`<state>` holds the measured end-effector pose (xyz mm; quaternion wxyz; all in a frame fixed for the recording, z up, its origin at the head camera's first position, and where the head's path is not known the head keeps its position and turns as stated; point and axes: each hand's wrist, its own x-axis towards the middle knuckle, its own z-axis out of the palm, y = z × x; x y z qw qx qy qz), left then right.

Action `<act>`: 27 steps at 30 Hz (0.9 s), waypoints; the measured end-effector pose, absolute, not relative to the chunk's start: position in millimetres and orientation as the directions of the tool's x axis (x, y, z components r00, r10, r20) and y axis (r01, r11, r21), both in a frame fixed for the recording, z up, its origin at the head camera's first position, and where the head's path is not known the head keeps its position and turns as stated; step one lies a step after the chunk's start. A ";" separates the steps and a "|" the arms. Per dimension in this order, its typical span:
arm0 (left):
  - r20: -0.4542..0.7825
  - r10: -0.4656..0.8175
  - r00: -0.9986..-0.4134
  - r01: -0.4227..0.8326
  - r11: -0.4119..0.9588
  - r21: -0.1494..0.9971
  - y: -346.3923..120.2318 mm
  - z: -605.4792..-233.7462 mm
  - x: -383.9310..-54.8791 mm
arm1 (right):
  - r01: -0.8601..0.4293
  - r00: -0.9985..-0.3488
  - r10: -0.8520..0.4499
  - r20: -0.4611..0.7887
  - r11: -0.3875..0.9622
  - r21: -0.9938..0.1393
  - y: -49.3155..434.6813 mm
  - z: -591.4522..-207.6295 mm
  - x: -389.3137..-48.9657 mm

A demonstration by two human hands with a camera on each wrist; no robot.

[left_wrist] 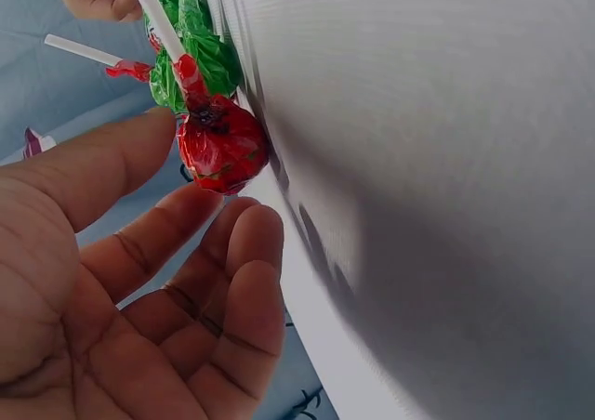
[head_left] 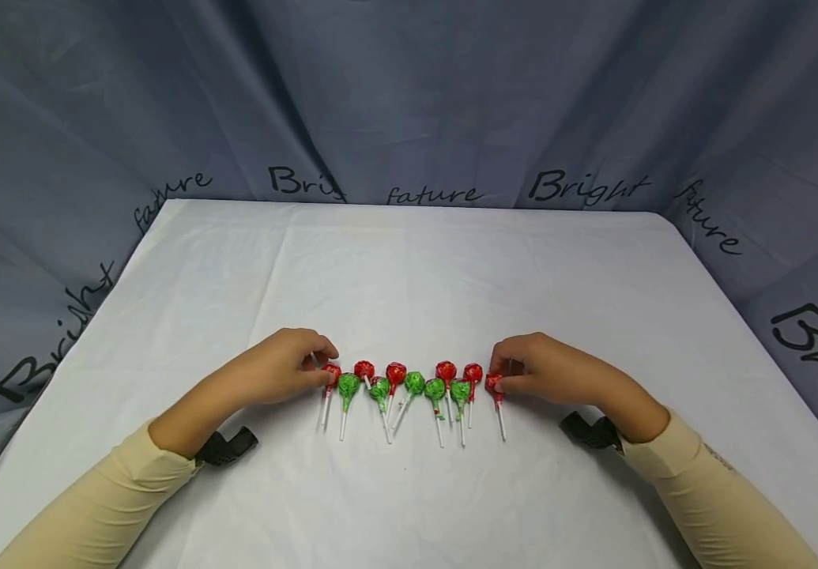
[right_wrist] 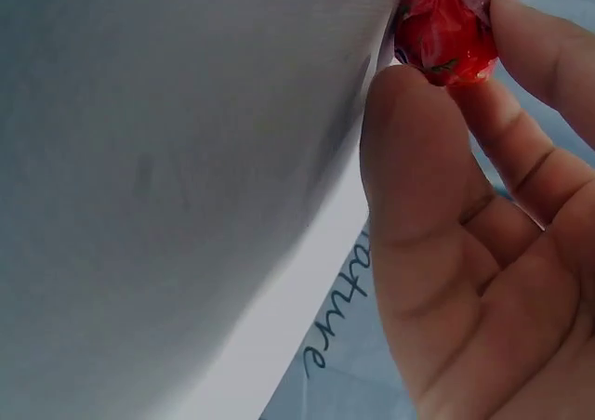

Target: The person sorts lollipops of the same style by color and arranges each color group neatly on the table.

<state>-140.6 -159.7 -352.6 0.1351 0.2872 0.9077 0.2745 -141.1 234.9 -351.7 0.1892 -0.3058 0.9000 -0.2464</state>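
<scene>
A row of red and green wrapped lollipops lies on the white-covered table, sticks toward me. At its left end my left hand (head_left: 282, 367) holds a red lollipop (left_wrist: 221, 149) by the head between thumb and index finger; the other fingers curl loosely below. My right hand (head_left: 554, 370) pinches the head of the red lollipop (right_wrist: 446, 34) at the right end. Between the hands lie a green lollipop (head_left: 348, 386) beside the left one, a red lollipop (head_left: 396, 373) and a green lollipop (head_left: 414, 384) near the middle, and several others.
The white tablecloth (head_left: 409, 276) stretches behind and in front of the row. A grey-blue curtain (head_left: 409, 95) with black handwriting hangs around the table's back and sides. Black straps (head_left: 227, 447) sit at both wrists, below the sleeves.
</scene>
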 end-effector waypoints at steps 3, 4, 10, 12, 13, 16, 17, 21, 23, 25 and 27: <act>-0.092 0.605 -0.791 0.451 0.678 0.580 -158.9 -352.7 -140.3 | -0.451 -0.743 -0.640 -0.196 0.695 -0.560 233.2 -351.3 -140.1; -0.092 0.608 -0.789 0.453 0.676 0.582 -158.6 -352.6 -140.3 | -0.448 -0.744 -0.638 -0.199 0.697 -0.559 233.0 -351.0 -139.7; -0.086 0.626 -0.776 0.471 0.664 0.580 -156.0 -352.0 -141.3 | -0.445 -0.749 -0.633 -0.198 0.701 -0.558 233.0 -350.5 -138.0; -0.086 0.629 -0.773 0.476 0.664 0.576 -155.3 -352.0 -141.6 | -0.440 -0.750 -0.631 -0.199 0.701 -0.562 232.8 -350.6 -137.8; -0.089 0.629 -0.773 0.474 0.665 0.577 -155.0 -352.0 -141.8 | -0.439 -0.751 -0.630 -0.198 0.700 -0.563 232.8 -350.9 -137.7; -0.098 0.624 -0.775 0.463 0.667 0.584 -154.6 -351.9 -142.4 | -0.435 -0.751 -0.629 -0.200 0.699 -0.568 232.8 -351.1 -137.4; -0.101 0.622 -0.776 0.459 0.668 0.586 -154.7 -351.9 -142.7 | -0.433 -0.751 -0.629 -0.202 0.699 -0.569 232.9 -351.0 -137.3; -0.109 0.614 -0.782 0.444 0.671 0.594 -155.0 -351.7 -144.0 | -0.424 -0.751 -0.627 -0.209 0.700 -0.574 232.8 -350.5 -137.0; -0.106 0.611 -0.785 0.441 0.670 0.597 -155.3 -351.7 -144.9 | -0.420 -0.751 -0.625 -0.214 0.701 -0.576 233.1 -351.0 -137.0; -0.099 0.608 -0.788 0.440 0.669 0.599 -156.1 -351.9 -146.3 | -0.422 -0.749 -0.627 -0.212 0.699 -0.578 233.2 -351.2 -137.2; -0.093 0.605 -0.791 0.440 0.668 0.600 -156.7 -351.0 -147.8 | -0.422 -0.750 -0.627 -0.213 0.701 -0.575 233.1 -351.0 -137.2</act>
